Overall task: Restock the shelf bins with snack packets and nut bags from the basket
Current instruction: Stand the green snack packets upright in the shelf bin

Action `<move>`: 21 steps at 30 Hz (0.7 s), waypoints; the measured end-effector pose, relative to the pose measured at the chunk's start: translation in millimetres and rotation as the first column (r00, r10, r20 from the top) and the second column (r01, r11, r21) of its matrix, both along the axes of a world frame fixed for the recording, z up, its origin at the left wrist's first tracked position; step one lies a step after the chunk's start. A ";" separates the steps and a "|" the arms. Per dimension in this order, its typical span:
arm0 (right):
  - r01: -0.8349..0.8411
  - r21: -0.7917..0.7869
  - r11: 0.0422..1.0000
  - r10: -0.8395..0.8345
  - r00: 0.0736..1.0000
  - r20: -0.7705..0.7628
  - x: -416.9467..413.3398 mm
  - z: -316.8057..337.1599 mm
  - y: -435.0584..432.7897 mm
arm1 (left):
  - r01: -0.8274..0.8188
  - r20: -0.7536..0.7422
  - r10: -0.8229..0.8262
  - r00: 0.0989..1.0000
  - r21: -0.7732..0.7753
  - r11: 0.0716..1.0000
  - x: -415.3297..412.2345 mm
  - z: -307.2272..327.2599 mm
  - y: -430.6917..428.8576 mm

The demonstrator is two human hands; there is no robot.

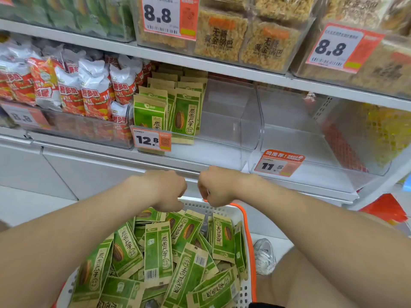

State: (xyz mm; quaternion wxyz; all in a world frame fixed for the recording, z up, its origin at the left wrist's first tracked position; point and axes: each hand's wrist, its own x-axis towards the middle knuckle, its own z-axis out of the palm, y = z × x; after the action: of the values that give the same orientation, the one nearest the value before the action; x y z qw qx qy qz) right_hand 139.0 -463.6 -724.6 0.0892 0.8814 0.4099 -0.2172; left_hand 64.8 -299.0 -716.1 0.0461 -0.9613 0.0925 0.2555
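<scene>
Starting well up and to the left of our left hand [164,192], the red-and-white snack bags [95,94] stand packed in their clear bin. Straight above that hand, the green seed packets [184,112] stand upright in rows at the left end of the middle bin [222,138], behind a price tag [152,140] reading 12.8. Our left hand hangs knuckles-up over the far end of the basket [242,292], its fingers curled under and out of sight. They seem to reach the top of the packet pile, but we cannot tell whether they pinch anything. Just beside it, with a narrow gap between, our right hand [215,187] is curled the same way at the basket's far rim, next to the orange handle [249,236]. Whether it holds the rim, a packet or nothing is hidden from us. Below and toward us from both hands, loose seed packets [158,252] lie heaped in the basket at all angles (some face up, some showing barcodes). Up and to the right of our right hand sits the right bin [322,138] with its 11.5 tag [279,162]. Below that hand and to its right, a pale shoe [264,256] rests on the floor just outside the basket.
</scene>
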 end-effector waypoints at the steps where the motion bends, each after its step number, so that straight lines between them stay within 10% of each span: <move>1: -0.052 -0.095 0.994 0.050 0.998 -0.027 -3.8 -16.3 -6.2 | 0.013 -0.036 -0.013 0.999 0.001 1.000 1.2 -5.4 -3.2; 8: -0.306 -0.420 0.854 0.258 0.951 -0.170 -33.1 -112.8 -37.6 | 0.104 -0.144 -0.106 0.984 -0.021 0.994 6.7 -23.9 -27.0; 21: -0.637 -0.323 0.700 0.682 0.731 0.037 -32.9 -136.5 -42.6 | 0.135 -0.169 -0.140 0.976 -0.044 0.990 8.1 -18.1 -28.9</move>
State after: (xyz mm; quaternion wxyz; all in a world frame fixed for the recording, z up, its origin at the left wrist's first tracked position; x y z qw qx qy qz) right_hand 106.1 -506.2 -861.1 0.3199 0.6665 0.6543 -0.1592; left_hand 72.9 -327.9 -734.3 0.0398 -0.9275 0.1665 0.3322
